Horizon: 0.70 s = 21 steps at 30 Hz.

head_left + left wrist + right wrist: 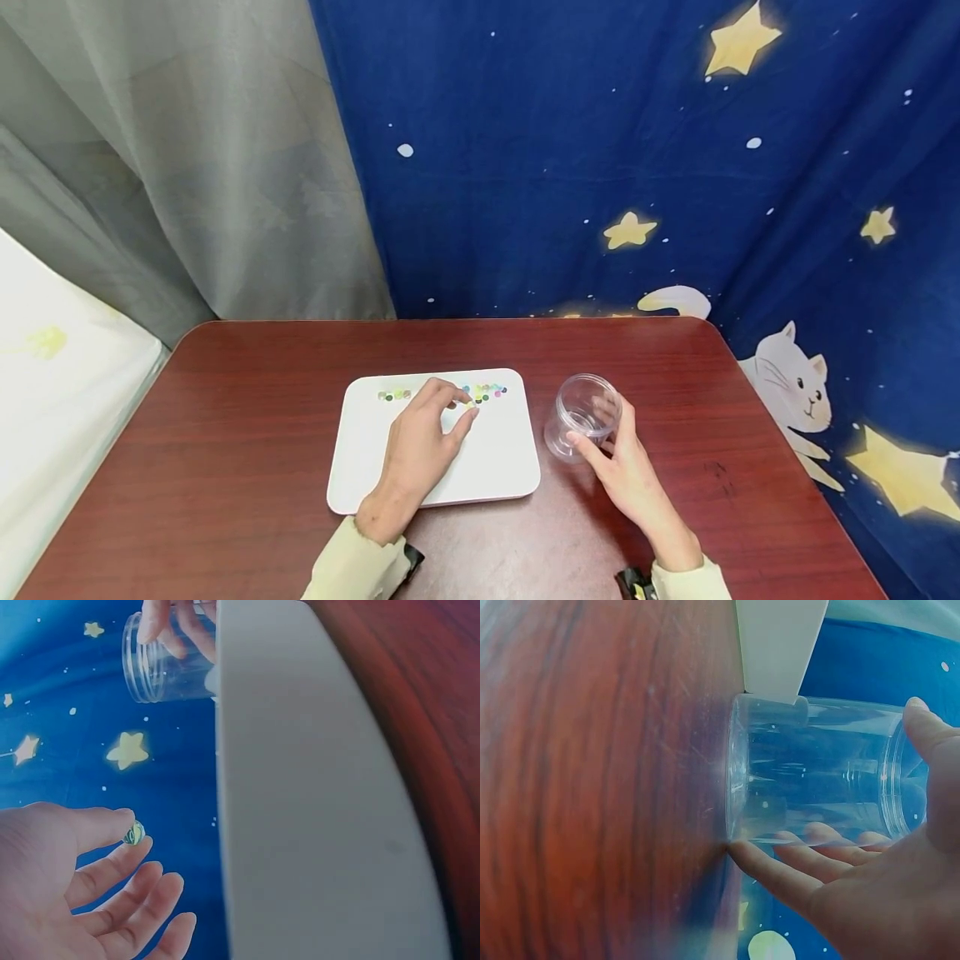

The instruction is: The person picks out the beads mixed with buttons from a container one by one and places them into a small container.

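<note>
Between thumb and index finger, my left hand (420,446) pinches a small glass marble (134,833) with a yellow-green swirl; its other fingers are loosely spread. This hand is over the white tray (487,467). Near the tray's far edge lie small coloured marbles, a few in a left group (393,395) and several in a right group (487,390); the hand hides part of the space between. To the right of the tray, my right hand (630,475) holds a clear plastic jar (832,772), thumb near the rim and fingers around its side. The jar stands upright on the table, its mouth uncovered.
The reddish-brown wooden table (247,433) extends around the tray and jar. Behind it hang a grey curtain (225,167) and a blue star-patterned cloth (525,167). White fabric (67,392) borders the table's left side.
</note>
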Available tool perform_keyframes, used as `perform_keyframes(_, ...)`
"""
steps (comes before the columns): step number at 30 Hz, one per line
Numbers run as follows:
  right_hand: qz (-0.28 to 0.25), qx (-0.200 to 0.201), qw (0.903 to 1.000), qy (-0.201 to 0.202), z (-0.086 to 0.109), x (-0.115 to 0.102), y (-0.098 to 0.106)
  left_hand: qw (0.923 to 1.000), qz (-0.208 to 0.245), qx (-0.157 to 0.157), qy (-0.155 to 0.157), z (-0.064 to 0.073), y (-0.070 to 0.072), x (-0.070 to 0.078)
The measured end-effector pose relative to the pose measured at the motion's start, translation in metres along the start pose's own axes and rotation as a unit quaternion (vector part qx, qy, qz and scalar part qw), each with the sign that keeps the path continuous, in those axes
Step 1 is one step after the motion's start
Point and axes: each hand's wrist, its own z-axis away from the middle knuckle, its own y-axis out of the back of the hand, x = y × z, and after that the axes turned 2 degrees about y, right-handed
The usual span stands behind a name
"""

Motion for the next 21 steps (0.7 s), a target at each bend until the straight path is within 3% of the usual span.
perform_keyframes(6,0.003,0.002,1.0000,0.004,-0.001,0.001,0.001,0.9999,0.015,-0.006,-0.005,-0.005,-0.002,0.008)
perform_keyframes(21,-0.003,-0.001,1.0000,-0.001,0.001,-0.001,0.000,0.9997,0.013,-0.019,-0.003,0.000,-0.007,0.013)
